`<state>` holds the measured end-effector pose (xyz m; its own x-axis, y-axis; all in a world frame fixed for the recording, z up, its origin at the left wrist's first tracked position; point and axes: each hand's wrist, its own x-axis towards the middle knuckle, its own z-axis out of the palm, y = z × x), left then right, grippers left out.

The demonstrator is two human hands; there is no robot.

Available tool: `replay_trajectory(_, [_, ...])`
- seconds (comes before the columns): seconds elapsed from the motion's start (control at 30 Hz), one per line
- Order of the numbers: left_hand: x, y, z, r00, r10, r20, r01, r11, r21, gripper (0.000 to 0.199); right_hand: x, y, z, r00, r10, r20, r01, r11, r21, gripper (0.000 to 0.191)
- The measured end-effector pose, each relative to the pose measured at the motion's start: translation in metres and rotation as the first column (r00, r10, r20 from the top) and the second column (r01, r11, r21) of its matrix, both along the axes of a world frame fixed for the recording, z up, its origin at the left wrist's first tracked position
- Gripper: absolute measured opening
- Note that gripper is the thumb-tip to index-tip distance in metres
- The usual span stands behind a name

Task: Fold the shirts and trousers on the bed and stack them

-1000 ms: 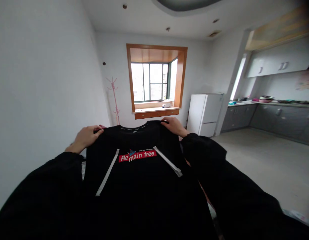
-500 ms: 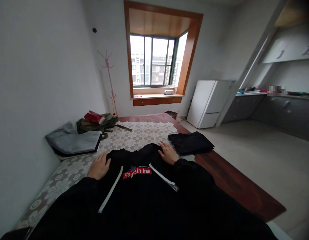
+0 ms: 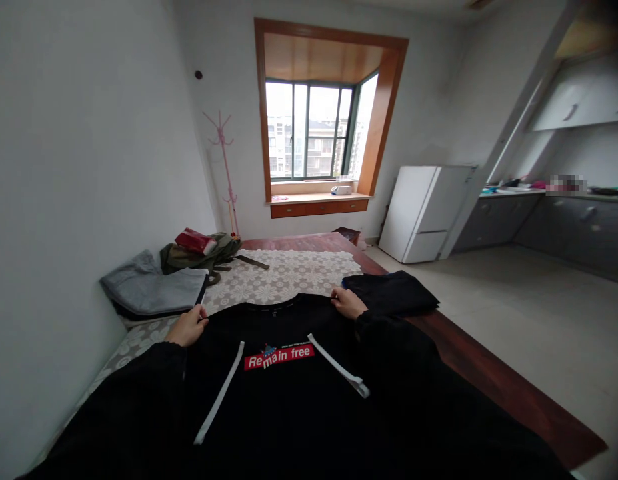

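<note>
A black T-shirt [image 3: 279, 327] lies spread out face up, its collar away from me and a red "Remain free" print across the chest. At its left shoulder edge, my left hand [image 3: 187, 327] is closed with the fingers pinching the fabric. My right hand [image 3: 349, 304] likewise pinches the cloth at the right shoulder. Two white drawstrings [image 3: 221, 390] hang in front of the shirt. The shirt's lower part merges with my black sleeves, so its hem cannot be made out.
The table [image 3: 519, 393] has a patterned lace cloth [image 3: 283, 270]. Folded dark clothes [image 3: 391, 293] lie at right. Grey folded clothing [image 3: 156, 290] and a green bag [image 3: 219, 250] with a red packet [image 3: 193, 240] sit at left by the wall. A white fridge [image 3: 421, 210] stands beyond.
Both hands went from lying flat on the shirt to pinching its shoulders. They have moved slightly apart, and the collar now lies smoother and is plainly visible.
</note>
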<state>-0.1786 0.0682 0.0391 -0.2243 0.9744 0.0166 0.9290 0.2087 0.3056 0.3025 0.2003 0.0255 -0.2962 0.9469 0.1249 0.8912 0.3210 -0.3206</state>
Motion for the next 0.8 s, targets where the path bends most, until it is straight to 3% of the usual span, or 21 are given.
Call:
replay_trajectory(0.23, [0.019,0.009,0.005,0.999,-0.011,-0.04,0.011,1.0,-0.017,0.038,-0.022,0.002,0.004,0.995,0.066,0.08,-0.065,0.998,-0.021,0.024])
replay_trajectory(0.47, [0.037,0.017,-0.002,0.993,0.003,-0.116,0.008,0.996,0.091,0.037,-0.039,0.009,0.003,0.989,0.063,0.131,-0.07,0.997,0.045,0.023])
replay_trajectory(0.67, [0.051,-0.001,0.001,0.982,-0.029,-0.187,0.061,0.983,0.172,0.04,-0.038,-0.013,0.009,0.987,0.078,0.142,-0.1,0.983,0.152,0.028])
replay_trajectory(0.8, [0.068,-0.033,-0.004,0.972,-0.142,-0.186,0.174,0.97,0.168,0.048,-0.022,-0.049,0.005,0.976,0.211,0.052,-0.217,0.959,0.182,0.037])
